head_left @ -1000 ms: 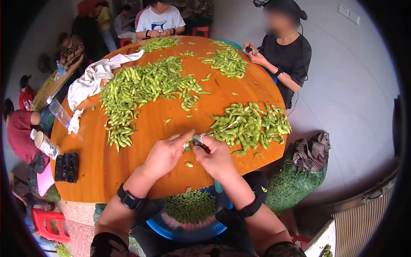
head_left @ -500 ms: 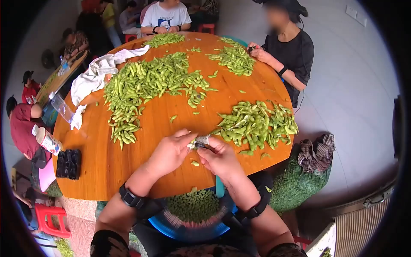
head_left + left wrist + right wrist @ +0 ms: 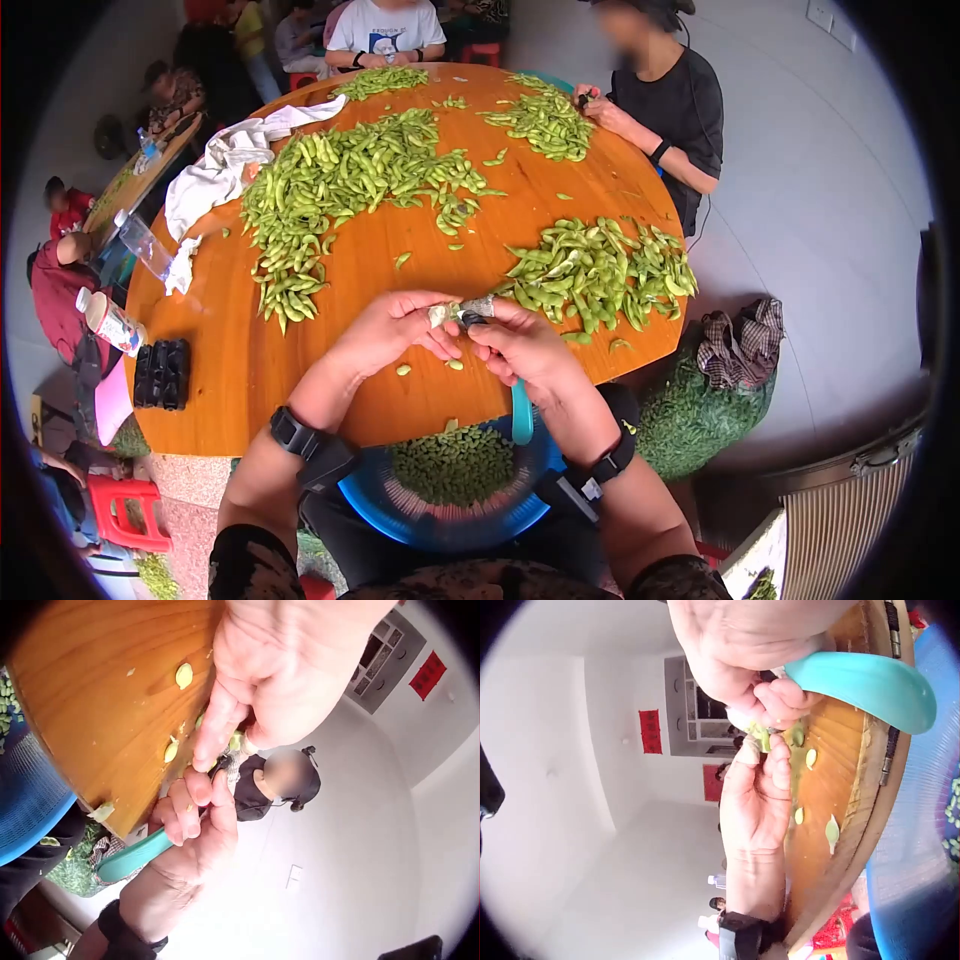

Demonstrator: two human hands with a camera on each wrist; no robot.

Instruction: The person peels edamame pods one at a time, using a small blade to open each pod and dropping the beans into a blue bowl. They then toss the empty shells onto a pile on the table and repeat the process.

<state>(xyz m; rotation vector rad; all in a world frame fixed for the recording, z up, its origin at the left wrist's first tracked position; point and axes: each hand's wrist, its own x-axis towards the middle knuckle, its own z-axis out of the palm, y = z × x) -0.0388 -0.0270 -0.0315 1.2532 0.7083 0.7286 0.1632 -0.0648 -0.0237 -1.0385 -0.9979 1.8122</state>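
Observation:
Over the table's near edge the two hands meet. The left hand (image 3: 392, 330) pinches a green pod (image 3: 761, 736) between thumb and fingers. In the right hand (image 3: 535, 350) a tool with a teal handle (image 3: 866, 686) is gripped, its handle pointing down past the palm; the tool's other end is hidden by the fingers. Silvery wrapping (image 3: 480, 306) covers a digit of the right hand beside the pod. Loose beans (image 3: 184, 676) lie on the wood under the hands. Below the edge sits a blue basin (image 3: 380, 500) with shelled beans (image 3: 452, 466).
Pod piles lie at right (image 3: 600, 275), centre-left (image 3: 350, 175) and farther back. A white cloth (image 3: 225, 165), a bottle (image 3: 145, 245), a labelled bottle (image 3: 110, 322) and a black tray (image 3: 162, 374) stand at left. People sit around; a full green sack (image 3: 705, 420) is right.
The view has shifted slightly, the table sitting higher. The left hand's lower fingers have spread from the pod, and another loose bean shows on the table beneath. The teal handle is more exposed.

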